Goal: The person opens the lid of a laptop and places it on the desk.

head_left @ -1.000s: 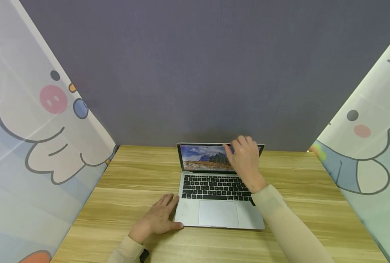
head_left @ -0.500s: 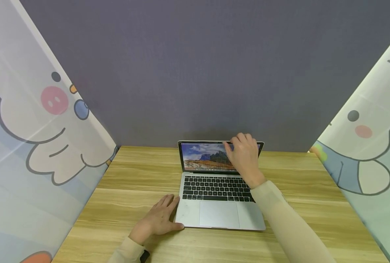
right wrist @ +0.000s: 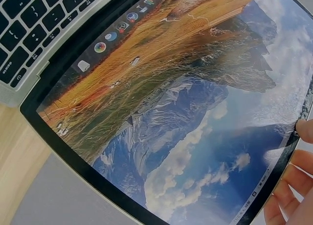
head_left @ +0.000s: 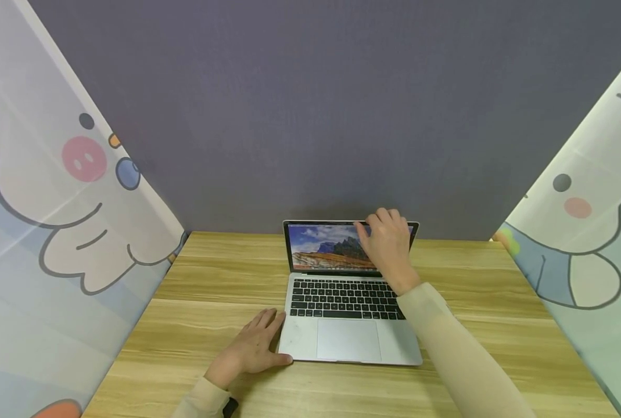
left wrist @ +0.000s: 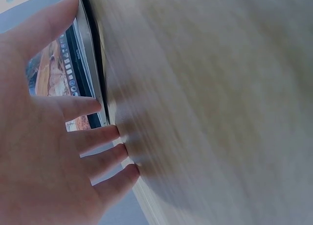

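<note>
A silver laptop (head_left: 348,341) lies on the table with its screen (head_left: 323,248) raised, showing a mountain picture. At the top edge of that screen, right of its middle, my right hand (head_left: 390,247) pinches the lid. In the right wrist view its thumb (right wrist: 305,130) sits on the dark bezel while the other fingers (right wrist: 297,178) go behind the edge. My left hand (head_left: 255,345) rests beside the laptop's left side, fingers spread and fairly straight. Its thumb (left wrist: 54,22) touches the front left corner, and its fingertips meet the table by the side edge.
The wooden table (head_left: 211,273) ends at a grey panel (head_left: 310,116) right behind the laptop. Cartoon-printed sheets (head_left: 33,191) stand along the left and right sides. A dark band (head_left: 230,406) shows at my left wrist.
The laptop screen has tilted further back, its top edge rising in the head view. My right hand has moved up and away with it; the left hand has stayed in place.
</note>
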A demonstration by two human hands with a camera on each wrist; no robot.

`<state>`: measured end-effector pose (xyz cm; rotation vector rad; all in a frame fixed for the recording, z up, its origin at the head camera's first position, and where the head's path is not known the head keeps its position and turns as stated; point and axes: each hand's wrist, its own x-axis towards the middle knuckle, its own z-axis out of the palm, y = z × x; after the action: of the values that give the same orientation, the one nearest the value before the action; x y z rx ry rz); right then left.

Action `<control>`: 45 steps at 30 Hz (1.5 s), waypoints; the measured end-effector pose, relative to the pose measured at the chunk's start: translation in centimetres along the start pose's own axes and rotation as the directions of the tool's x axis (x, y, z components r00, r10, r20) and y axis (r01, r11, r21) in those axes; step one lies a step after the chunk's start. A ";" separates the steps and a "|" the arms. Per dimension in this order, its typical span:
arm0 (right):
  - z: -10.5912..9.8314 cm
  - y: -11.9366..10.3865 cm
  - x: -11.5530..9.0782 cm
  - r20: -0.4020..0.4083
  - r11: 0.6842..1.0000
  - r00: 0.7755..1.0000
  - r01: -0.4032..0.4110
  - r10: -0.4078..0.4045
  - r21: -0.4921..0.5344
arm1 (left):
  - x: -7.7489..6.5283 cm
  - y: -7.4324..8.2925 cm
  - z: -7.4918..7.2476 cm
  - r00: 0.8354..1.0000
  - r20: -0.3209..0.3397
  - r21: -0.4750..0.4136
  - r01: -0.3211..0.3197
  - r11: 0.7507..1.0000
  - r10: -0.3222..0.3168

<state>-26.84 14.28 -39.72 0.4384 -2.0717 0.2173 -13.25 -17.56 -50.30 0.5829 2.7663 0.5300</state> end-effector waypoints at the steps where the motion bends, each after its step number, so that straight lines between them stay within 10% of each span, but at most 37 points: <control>1: 0.1 0.0 0.0 0.000 1.000 1.000 0.000 0.000 0.000 | 0.0 0.0 0.0 1.000 -0.001 0.000 -0.001 1.000 0.001; 45: 2.6 0.3 0.9 0.079 0.995 0.994 -0.071 0.077 -0.076 | 0.0 -0.1 0.3 1.000 -0.008 0.012 -0.009 1.000 0.010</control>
<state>-29.47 13.53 -40.29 0.3311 -2.1714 0.1695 -13.16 -17.55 -50.59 0.5983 2.7772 0.5193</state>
